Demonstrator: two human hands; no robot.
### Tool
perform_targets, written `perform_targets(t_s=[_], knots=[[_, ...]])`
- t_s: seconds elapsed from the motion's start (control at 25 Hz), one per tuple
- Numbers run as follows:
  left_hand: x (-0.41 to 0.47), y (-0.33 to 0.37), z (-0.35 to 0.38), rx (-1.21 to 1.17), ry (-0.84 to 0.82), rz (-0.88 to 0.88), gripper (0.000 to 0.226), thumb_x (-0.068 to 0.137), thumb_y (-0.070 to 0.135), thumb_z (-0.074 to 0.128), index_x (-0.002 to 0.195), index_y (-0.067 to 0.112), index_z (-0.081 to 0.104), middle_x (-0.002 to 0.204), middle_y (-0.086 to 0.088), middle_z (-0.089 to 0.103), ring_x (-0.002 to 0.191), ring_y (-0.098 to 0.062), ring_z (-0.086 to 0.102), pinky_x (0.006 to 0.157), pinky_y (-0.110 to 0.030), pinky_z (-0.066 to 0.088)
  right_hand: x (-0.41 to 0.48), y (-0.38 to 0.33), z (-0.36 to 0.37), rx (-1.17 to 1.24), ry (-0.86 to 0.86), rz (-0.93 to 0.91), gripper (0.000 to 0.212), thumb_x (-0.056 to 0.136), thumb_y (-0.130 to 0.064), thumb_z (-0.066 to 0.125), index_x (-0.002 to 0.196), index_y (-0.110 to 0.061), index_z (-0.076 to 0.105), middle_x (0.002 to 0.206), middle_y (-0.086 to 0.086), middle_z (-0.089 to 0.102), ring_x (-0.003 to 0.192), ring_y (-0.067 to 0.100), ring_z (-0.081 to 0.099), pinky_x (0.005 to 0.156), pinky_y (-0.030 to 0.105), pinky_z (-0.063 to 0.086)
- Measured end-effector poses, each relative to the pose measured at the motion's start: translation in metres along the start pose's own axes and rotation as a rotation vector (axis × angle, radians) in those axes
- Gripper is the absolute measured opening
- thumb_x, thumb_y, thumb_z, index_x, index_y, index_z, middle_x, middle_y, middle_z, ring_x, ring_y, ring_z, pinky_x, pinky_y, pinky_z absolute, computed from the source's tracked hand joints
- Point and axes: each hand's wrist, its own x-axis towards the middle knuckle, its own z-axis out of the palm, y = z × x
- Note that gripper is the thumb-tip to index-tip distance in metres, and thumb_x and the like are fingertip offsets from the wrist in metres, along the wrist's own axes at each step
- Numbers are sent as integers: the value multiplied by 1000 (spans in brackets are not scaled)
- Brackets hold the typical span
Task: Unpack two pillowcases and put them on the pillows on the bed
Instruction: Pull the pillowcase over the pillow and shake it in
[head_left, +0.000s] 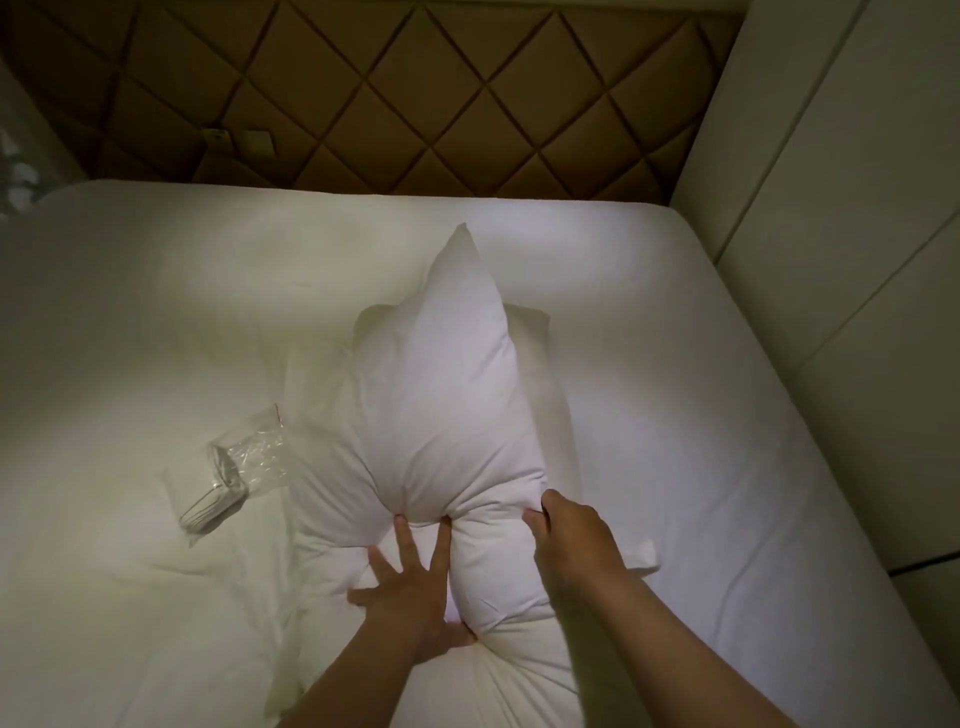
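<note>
A white pillow (457, 384) lies lengthwise in the middle of the bed, one corner pointing up toward the headboard. White pillowcase fabric (322, 374) lies flat beneath and beside it on the left. My left hand (410, 587) presses with spread fingers against the pillow's near left side, thumb tucked under a fold. My right hand (566, 540) pinches the pillow's near right edge, fingers closed in the fabric. Whether the pillow sits inside a case cannot be told.
A clear plastic bag (234, 478) with folded white cloth inside lies on the bed sheet (130, 338) to the left. A brown quilted headboard (415, 93) stands at the back. A cream padded wall panel (831, 208) borders the bed's right side.
</note>
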Motion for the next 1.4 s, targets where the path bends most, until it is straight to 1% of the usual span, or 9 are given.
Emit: perform_targets(t_s=[0.4,0.48,0.52,0.6,0.68,0.84,1.0,1.2,1.4], knots=[[-40,-12,-18,26,-87,115,140,49,91,60,137,45,-39,148,-13,-46,143,-53,-12,107,-69,21,-54,3,12,120,125,30,37,96,-22,54,69,-26,29,63,-8,45,56,9,39,52,22,31],[-56,-27,-64,-2,-130,252,125,60,74,70,152,41,-7,162,-18,-8,147,-44,11,115,-51,27,-63,-2,1,88,163,-3,40,95,-19,54,67,-28,26,63,-11,42,55,8,38,51,21,31],[-66,-33,-98,-54,-33,335,88,73,57,66,149,31,31,155,-18,29,140,-36,35,108,-39,38,-69,-4,-4,98,175,-21,41,95,-17,53,66,-28,26,62,-12,41,54,7,37,50,20,31],[-72,-42,-170,-190,444,323,47,76,43,51,114,19,64,120,-10,63,112,-29,60,89,-33,49,-84,-7,-14,125,192,-65,43,94,-11,52,64,-29,27,60,-13,40,55,7,36,51,20,31],[-72,-44,-220,-287,644,393,68,71,45,55,133,16,53,136,-6,53,121,-25,53,98,-38,47,-101,-12,-17,98,207,-160,45,88,-3,56,65,-30,27,62,-17,39,58,5,39,50,16,29],[-78,-16,-233,-137,252,537,115,68,49,74,157,19,7,163,3,13,149,-18,17,119,-39,26,-127,-21,-17,-85,145,-430,53,44,-10,90,68,-32,47,60,-13,52,55,6,48,50,6,25],[-93,-6,-221,-17,301,485,99,66,50,74,148,19,28,148,-2,38,133,-26,41,105,-41,40,-142,-29,-11,-208,200,-596,41,44,-32,97,71,-26,67,65,-10,64,55,4,57,51,13,50],[-123,-7,-207,-22,323,463,57,67,52,69,109,22,46,114,-3,55,90,-19,51,74,-32,47,-162,-43,-16,-307,168,-775,35,55,-38,94,80,-29,71,71,-12,68,58,5,60,56,12,52],[-162,8,-230,-81,457,195,122,55,96,47,144,15,26,142,-13,42,122,-32,50,94,-44,49,-181,-83,-25,-393,197,-905,29,64,-31,88,83,-24,67,72,-4,65,60,11,60,46,20,50]])
